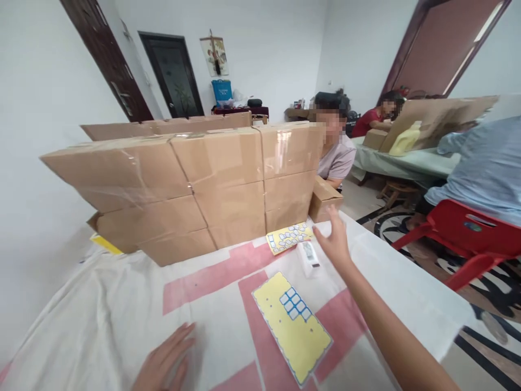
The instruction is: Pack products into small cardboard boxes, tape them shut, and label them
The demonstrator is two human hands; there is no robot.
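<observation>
My right hand (334, 239) reaches over the far right part of the table, thumb and fingers apart and nothing held. Its thumb tip comes close to the edge of a yellow card covered with white squares (287, 239); I cannot tell whether they touch. Just below lies a small white device with a greyish face (308, 256). My left hand (169, 358) is low on the cloth, fingers stretched out and holding nothing. Between the hands and nearer to me, a larger yellow card (291, 328) bears a blue-outlined grid of pale squares.
A wall of taped cardboard boxes (228, 190) stands across the table's far side, with a smaller box (325, 201) at its right end. Behind it sits a person (336, 155). A red chair (472, 233) is to the right. Red-and-white cloth (195, 288) covers the table.
</observation>
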